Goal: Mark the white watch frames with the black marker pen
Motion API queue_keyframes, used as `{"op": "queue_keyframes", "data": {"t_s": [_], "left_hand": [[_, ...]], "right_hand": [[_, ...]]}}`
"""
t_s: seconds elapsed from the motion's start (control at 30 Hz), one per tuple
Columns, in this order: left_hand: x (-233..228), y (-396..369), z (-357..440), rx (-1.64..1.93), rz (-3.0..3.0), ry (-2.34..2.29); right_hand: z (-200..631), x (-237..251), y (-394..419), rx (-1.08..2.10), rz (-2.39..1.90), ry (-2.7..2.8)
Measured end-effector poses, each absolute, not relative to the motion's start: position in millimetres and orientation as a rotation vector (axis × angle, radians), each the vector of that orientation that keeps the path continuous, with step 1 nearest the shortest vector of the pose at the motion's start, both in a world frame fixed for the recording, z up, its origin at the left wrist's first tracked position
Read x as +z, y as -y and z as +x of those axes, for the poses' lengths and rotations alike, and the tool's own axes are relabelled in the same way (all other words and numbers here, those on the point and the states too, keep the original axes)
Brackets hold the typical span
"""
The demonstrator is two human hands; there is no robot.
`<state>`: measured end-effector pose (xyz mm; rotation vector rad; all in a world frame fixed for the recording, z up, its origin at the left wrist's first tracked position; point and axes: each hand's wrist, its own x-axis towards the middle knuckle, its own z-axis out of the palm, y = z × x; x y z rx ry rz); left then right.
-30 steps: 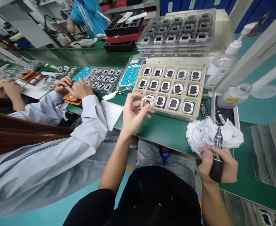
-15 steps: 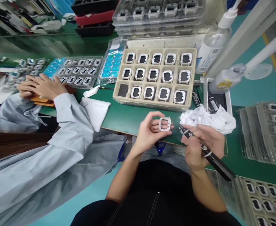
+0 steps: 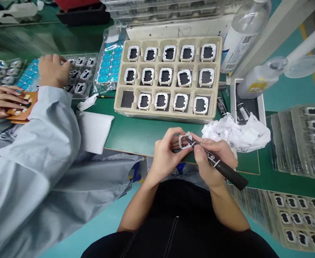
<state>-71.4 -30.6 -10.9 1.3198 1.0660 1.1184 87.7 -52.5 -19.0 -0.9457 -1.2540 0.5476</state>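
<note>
My left hand (image 3: 166, 153) pinches a small white square frame (image 3: 184, 141) just above the near edge of the green table. In my right hand (image 3: 210, 160) is a black marker (image 3: 218, 166), gripped like a pen, its tip touching the frame's upper right corner. Behind my hands lies a beige tray (image 3: 216, 77) with rows of the same white frames; its front left compartment holds no frame. A crumpled white tissue (image 3: 238, 132) sits just right of my hands.
A co-worker in a pale grey sleeve (image 3: 43, 134) works at the left over small parts trays (image 3: 80, 71) and an orange card (image 3: 22, 107). Clear bottles (image 3: 262, 84) stand at the right, clear blister trays (image 3: 302, 139) at the far right, a white sheet (image 3: 94, 130) near the edge.
My left hand carried the frame from the beige tray down to the table's near edge. My right hand brought the marker over from the right, and its tip now touches the frame.
</note>
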Motion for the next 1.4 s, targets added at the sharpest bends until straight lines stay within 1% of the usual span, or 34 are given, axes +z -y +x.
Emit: {"op": "queue_keyframes", "data": {"t_s": [0.57, 0.73, 1.1, 1.4], "left_hand": [[-13.5, 35.0, -70.8, 1.088, 1.468, -1.200], [-12.5, 35.2, -69.9, 1.109, 1.471, -1.178], [-21.6, 39.1, -68.9, 1.095, 1.613, -1.269], [-18.3, 37.4, -66.7, 1.125, 1.539, -1.230]], "right_hand": [[88.9, -17.2, 54.3, 0.438, -1.055, 1.285], [88.6, -15.9, 53.0, 0.418, -1.061, 1.286], [85.9, -8.5, 54.3, 0.243, -1.118, 1.478], [88.1, -6.3, 48.1, 0.286, -1.094, 1.397]]}}
